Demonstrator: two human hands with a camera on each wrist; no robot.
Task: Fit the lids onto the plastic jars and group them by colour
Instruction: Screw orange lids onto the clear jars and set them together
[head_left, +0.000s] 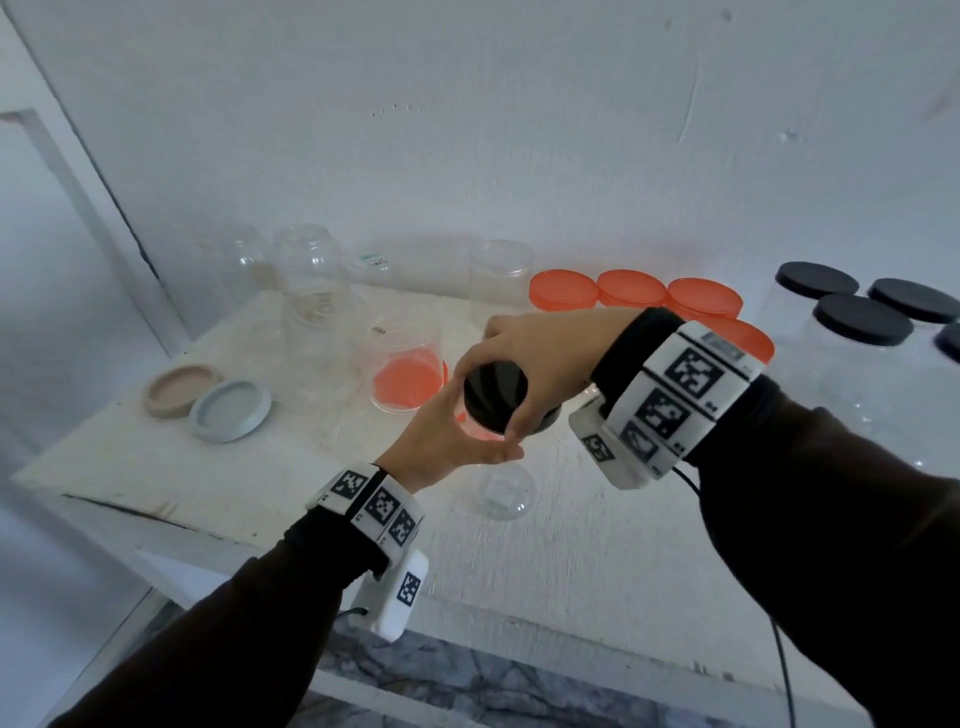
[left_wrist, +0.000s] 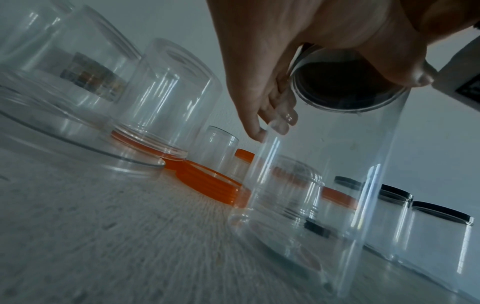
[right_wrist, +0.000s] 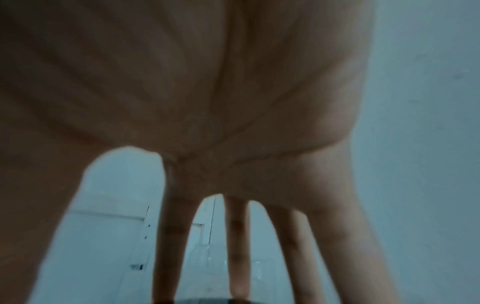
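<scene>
A clear plastic jar (head_left: 501, 483) stands tilted at mid-table, and my left hand (head_left: 457, 436) grips its side near the top. My right hand (head_left: 524, 358) comes from above, fingers curled round a black lid (head_left: 493, 395) on the jar's mouth. In the left wrist view the jar (left_wrist: 324, 185) fills the right side, with the black lid (left_wrist: 342, 88) seen from below through its wall and my fingers (left_wrist: 275, 121) wrapped round it. The right wrist view shows my palm and spread fingers (right_wrist: 233, 236) reaching down to the lid's edge (right_wrist: 207, 301).
Orange-lidded jars (head_left: 631, 286) stand at the back, black-lidded jars (head_left: 862, 319) at the right. Open clear jars (head_left: 311, 275) crowd the back left; one upturned jar (head_left: 405, 374) sits on an orange lid. A beige lid (head_left: 179, 389) and a pale blue lid (head_left: 231, 410) lie left.
</scene>
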